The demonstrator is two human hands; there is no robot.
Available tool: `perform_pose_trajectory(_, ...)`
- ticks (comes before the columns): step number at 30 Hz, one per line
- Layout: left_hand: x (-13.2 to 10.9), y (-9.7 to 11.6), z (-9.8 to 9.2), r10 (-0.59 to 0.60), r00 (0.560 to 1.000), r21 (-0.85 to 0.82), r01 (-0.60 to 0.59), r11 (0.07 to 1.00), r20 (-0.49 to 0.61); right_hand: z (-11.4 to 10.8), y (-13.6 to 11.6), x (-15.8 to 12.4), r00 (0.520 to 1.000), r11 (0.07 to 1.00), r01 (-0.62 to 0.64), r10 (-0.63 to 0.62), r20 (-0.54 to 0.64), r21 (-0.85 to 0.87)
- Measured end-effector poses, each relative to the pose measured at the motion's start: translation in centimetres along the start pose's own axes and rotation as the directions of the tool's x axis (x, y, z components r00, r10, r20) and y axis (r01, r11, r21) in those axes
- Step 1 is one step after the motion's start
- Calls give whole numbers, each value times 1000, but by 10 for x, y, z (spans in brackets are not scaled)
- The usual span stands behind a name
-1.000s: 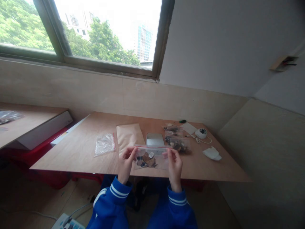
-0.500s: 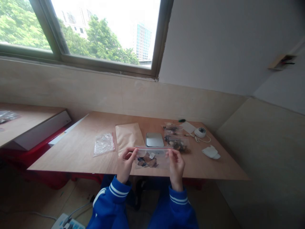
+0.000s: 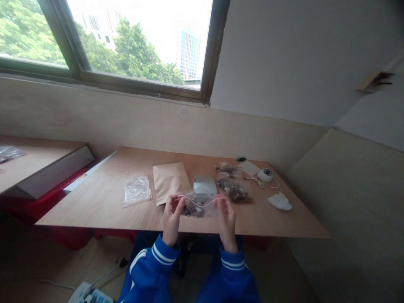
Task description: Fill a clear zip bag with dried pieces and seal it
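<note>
Between my two hands hangs a clear zip-lock bag [image 3: 206, 210] with a red line along its seal, above the front part of the table. Its mouth gapes, and dark brown dried pieces and a small white packet lie inside. My left hand [image 3: 173, 214] pinches the bag's upper left corner. At the upper right corner my right hand [image 3: 226, 216] grips it, fingers closed. Just behind the bag is a flat silver scale [image 3: 205, 184]. A brown paper envelope [image 3: 171, 179] lies beyond my left hand, and filled zip-lock bags [image 3: 237, 192] lie beyond my right.
An empty-looking clear bag [image 3: 138, 191] lies on the wooden table [image 3: 94, 202] at left. Toward the right are a white dome camera [image 3: 265, 174] with its cable, crumpled white paper [image 3: 279, 201] and a green-handled tool [image 3: 241, 159]. A power strip [image 3: 90, 293] sits on the floor.
My hands have come closer together. The bag's mouth, straight and flat before, now bows apart into an opening.
</note>
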State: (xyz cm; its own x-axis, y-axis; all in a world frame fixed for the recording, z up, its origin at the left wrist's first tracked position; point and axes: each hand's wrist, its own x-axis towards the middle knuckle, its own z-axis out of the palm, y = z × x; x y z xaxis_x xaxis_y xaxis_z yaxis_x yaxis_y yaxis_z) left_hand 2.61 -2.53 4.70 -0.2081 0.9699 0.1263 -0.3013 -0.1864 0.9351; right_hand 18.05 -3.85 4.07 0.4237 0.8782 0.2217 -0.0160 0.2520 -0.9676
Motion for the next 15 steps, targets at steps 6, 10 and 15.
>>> perform_pose_trajectory(6,2,-2,-2,11,999,23,-12,1000,34,0,3,0,1000,1000,9,-9,14,-2)
perform_pose_trajectory(10,3,0,-3,-7,1000,18,6,1000,14,1,-3,-3,996,999,39,-36,83,-27)
perform_pose_trajectory(15,3,2,-6,-21,999,13,21,1000,-29,0,-7,-5,994,997,61,-57,98,-45)
